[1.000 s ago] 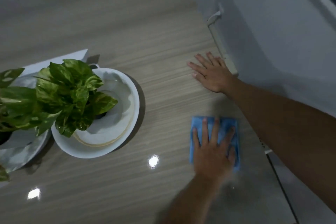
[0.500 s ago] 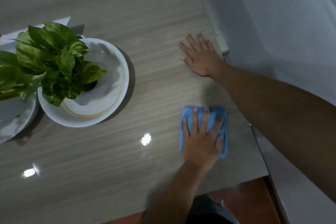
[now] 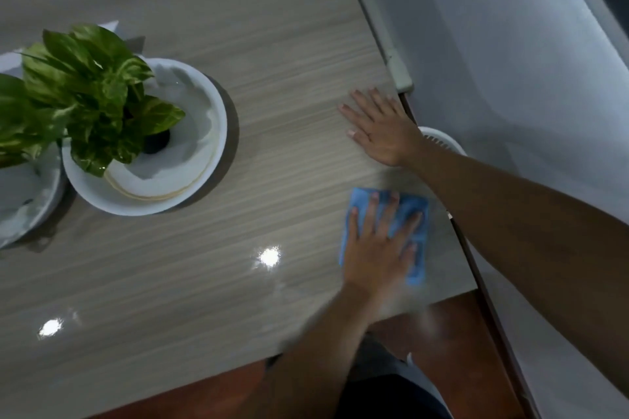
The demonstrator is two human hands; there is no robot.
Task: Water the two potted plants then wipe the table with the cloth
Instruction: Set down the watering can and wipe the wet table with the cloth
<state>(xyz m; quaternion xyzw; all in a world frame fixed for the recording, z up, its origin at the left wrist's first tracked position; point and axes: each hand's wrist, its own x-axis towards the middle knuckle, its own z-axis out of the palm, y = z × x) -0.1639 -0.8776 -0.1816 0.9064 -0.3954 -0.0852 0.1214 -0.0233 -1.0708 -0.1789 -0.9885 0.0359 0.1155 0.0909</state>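
The pale wood-grain tabletop [image 3: 272,44] fills most of my view, glossy enough to show two bright light reflections on its near half. A white wall [image 3: 510,44] runs along its right edge. At the left stands a wide white pot [image 3: 190,180] with a green, yellow-streaked plant [image 3: 92,78] leaning out over its left rim. Just beside it, cut off by the frame's left edge, is a second white pot [image 3: 27,207] with its own leaves [image 3: 13,119].

My right hand [image 3: 384,133] lies flat on the tabletop near the right edge, fingers straight and slightly spread, holding nothing. Nearer to me, my left hand [image 3: 377,252] presses palm-down on the blue cloth [image 3: 419,258], fingers wide and splayed over it. The folded cloth lies flat by the tabletop's near right corner, well apart from the pots. My left forearm is blurred.
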